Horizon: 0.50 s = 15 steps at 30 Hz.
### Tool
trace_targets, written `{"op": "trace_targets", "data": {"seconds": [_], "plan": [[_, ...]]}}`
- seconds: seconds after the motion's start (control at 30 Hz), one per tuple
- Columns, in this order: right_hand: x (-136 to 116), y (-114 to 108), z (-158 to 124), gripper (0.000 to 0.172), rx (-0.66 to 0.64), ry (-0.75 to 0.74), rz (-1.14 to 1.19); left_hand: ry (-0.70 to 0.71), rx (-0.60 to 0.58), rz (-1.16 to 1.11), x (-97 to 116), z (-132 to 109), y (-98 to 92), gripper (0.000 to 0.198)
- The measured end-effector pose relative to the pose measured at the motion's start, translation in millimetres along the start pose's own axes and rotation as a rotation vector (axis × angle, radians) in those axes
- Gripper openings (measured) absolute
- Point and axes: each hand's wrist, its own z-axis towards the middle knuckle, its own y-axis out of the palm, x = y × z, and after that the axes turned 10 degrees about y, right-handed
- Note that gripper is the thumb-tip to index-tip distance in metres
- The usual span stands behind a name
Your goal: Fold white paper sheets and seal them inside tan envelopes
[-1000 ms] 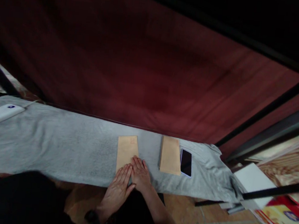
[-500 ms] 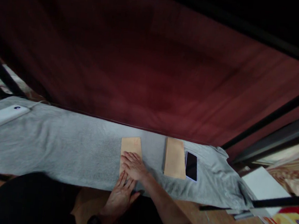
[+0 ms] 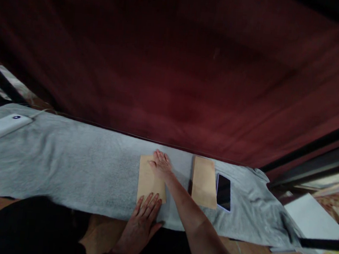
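Observation:
A flat tan paper piece, perhaps an envelope (image 3: 149, 183), lies on the grey cloth in front of me. My left hand (image 3: 144, 218), with a dark watch on its wrist, rests open with its fingertips on the near edge of the paper. Flat on the far right corner of the same paper is my right hand (image 3: 162, 164), fingers stretched out. A stack of similar tan papers (image 3: 204, 183) lies to the right, beside my right forearm. Neither hand grips anything.
A phone (image 3: 224, 192) with a dark screen lies right of the stack. At the far left is a white device (image 3: 3, 127) with a cable. The grey cloth (image 3: 87, 167) covers the long surface, and a dark red fabric (image 3: 167, 83) hangs behind it. A white board (image 3: 313, 216) stands at right.
My right hand has slid away from me to the paper's far edge, apart from my left hand. The left hand stays at the near edge, and the view has shifted slightly.

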Motion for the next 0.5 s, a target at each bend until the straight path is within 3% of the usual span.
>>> {"op": "trace_targets", "data": {"seconds": [0.27,0.5], "plan": [[-10,-9,5,0.061,-0.032,0.14,0.017,-0.011,-0.002,-0.037,0,1,-2.4,0.062],[-7,1,-50,0.064,-0.075,-0.028,0.057,-0.042,-0.037,-0.092,1,0,-1.0,0.059]]}}
